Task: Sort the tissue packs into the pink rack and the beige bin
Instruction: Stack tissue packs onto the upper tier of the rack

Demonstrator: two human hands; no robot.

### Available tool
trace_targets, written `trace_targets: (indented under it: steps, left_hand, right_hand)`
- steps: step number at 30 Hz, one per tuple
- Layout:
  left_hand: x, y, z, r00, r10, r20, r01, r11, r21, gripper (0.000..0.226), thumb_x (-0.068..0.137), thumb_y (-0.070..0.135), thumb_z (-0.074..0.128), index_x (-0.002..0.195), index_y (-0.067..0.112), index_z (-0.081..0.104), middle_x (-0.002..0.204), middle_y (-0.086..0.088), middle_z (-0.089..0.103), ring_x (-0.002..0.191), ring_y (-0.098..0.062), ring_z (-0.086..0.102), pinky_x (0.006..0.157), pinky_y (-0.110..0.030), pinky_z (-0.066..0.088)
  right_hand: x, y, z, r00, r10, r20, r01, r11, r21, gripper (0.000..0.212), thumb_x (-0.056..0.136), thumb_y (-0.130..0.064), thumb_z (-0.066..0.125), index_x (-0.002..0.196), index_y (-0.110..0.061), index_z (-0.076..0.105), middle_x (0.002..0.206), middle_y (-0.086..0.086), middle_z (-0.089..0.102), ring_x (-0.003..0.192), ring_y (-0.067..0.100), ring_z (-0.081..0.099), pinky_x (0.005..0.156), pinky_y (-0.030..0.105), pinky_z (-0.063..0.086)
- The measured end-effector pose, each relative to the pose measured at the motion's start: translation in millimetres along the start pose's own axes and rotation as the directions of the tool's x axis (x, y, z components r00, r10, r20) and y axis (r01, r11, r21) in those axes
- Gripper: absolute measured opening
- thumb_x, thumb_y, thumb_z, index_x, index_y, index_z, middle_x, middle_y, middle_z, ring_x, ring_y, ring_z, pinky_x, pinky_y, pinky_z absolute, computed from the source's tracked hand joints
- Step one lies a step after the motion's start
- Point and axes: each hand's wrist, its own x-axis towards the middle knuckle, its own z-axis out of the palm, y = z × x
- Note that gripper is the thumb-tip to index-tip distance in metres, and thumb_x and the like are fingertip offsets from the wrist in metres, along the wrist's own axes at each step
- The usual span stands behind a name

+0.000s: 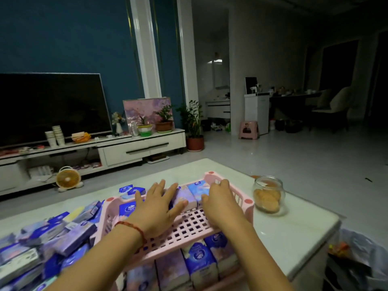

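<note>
A pink rack (189, 227) with a grid shelf stands on the white table (294, 234) in front of me. Blue and purple tissue packs (189, 194) stand in a row along the back of its top shelf. More packs (197, 261) fill the lower tier. My left hand (157, 204) lies flat with spread fingers on the packs at the left of the row. My right hand (220, 200) rests with curled fingers against the packs at the right, near the rack's far corner. A loose heap of tissue packs (42, 244) lies left of the rack. The beige bin is out of view.
A glass jar (268, 194) of biscuits stands just right of the rack. A couple of packs (132, 190) lie on the table behind the rack. A plastic bag (361, 259) hangs off the table's right end. TV stand and a small fan (67, 178) lie beyond.
</note>
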Motion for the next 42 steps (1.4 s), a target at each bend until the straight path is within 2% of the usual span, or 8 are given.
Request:
trace_targets:
  steps: [8,13,19,24,29,32,36,42]
  left_hand:
    - [-45,-47,-25,0.965,-0.005,-0.262,-0.021,0.995,-0.097,0.043,0.097,0.04,0.035,0.139,0.034,0.033,0.148,0.011,0.03,0.137,-0.009,0.026,0.114,-0.03,0.019]
    - [-63,-58,-23,0.977,-0.064,-0.205,0.013,0.969,-0.245,0.01,0.084,0.042,0.061,0.078,0.035,0.055,0.104,0.009,0.052,0.095,-0.007,0.048,0.077,-0.021,0.035]
    - [-54,-54,-19,0.992,-0.061,-0.113,0.046,0.99,-0.134,0.021,0.086,0.055,0.051,0.066,0.048,0.045,0.136,0.011,0.037,0.133,-0.011,0.024,0.11,-0.032,0.02]
    - [-56,-55,-24,0.979,-0.01,-0.203,-0.027,0.984,-0.177,0.022,0.079,0.067,0.039,0.064,0.052,0.042,0.143,0.011,0.037,0.139,-0.014,0.016,0.11,-0.03,0.012]
    - [-90,-83,-28,0.812,0.0,-0.583,-0.216,0.929,-0.3,0.044,0.072,0.06,0.032,0.074,0.031,0.066,0.11,0.0,0.062,0.114,-0.018,0.05,0.093,-0.036,0.036]
    - [-134,-104,-29,0.72,-0.064,-0.691,-0.235,0.914,-0.33,0.044,0.078,0.046,0.038,0.075,0.014,0.068,0.094,0.001,0.062,0.094,-0.006,0.051,0.08,-0.017,0.034]
    - [-195,-149,-1,0.8,-0.188,-0.569,-0.057,0.921,-0.385,0.044,0.073,0.046,0.038,0.077,0.013,0.067,0.087,-0.005,0.065,0.087,-0.015,0.056,0.076,-0.017,0.033]
    - [-255,-179,65,0.89,-0.337,-0.306,0.23,0.913,-0.338,0.072,0.061,0.057,0.022,0.103,0.017,0.064,0.11,0.0,0.06,0.109,-0.02,0.053,0.092,-0.024,0.034]
  right_hand:
    - [-9,10,-13,0.986,-0.115,-0.12,0.134,0.976,0.169,0.042,0.09,0.0,0.039,0.128,-0.016,0.048,0.133,0.003,0.044,0.12,0.018,0.045,0.095,0.024,0.036]
    - [-22,-4,-3,0.974,-0.214,-0.069,0.219,0.972,0.08,0.032,0.091,-0.007,0.039,0.114,-0.016,0.059,0.123,0.003,0.054,0.111,0.018,0.051,0.092,0.029,0.041]
    - [-34,-19,8,0.946,-0.322,0.045,0.316,0.942,0.112,0.032,0.089,-0.01,0.037,0.105,-0.016,0.064,0.115,0.003,0.063,0.104,0.018,0.057,0.083,0.029,0.045]
    - [-50,-37,6,0.91,-0.414,-0.005,0.405,0.888,0.219,0.036,0.089,-0.005,0.036,0.111,-0.014,0.062,0.118,0.004,0.061,0.111,0.017,0.054,0.095,0.028,0.042]
    - [-75,-62,-4,0.913,-0.408,-0.015,0.344,0.749,0.566,0.036,0.078,0.009,0.038,0.072,-0.016,0.063,0.076,-0.003,0.066,0.067,0.006,0.056,0.061,0.015,0.045]
    - [-95,-77,-11,0.816,-0.523,0.247,0.132,0.585,0.8,0.039,0.076,0.017,0.033,0.061,-0.011,0.055,0.058,-0.001,0.06,0.045,0.007,0.05,0.043,0.017,0.038]
    - [-126,-99,27,0.56,-0.634,0.534,0.199,0.729,0.655,0.035,0.083,0.013,0.035,0.074,-0.012,0.057,0.07,0.004,0.059,0.054,0.011,0.054,0.048,0.018,0.046]
    - [-148,-92,132,0.565,-0.675,0.474,0.727,0.679,0.101,0.039,0.087,-0.019,0.049,0.125,-0.016,0.046,0.123,0.01,0.044,0.115,0.027,0.043,0.095,0.031,0.036]
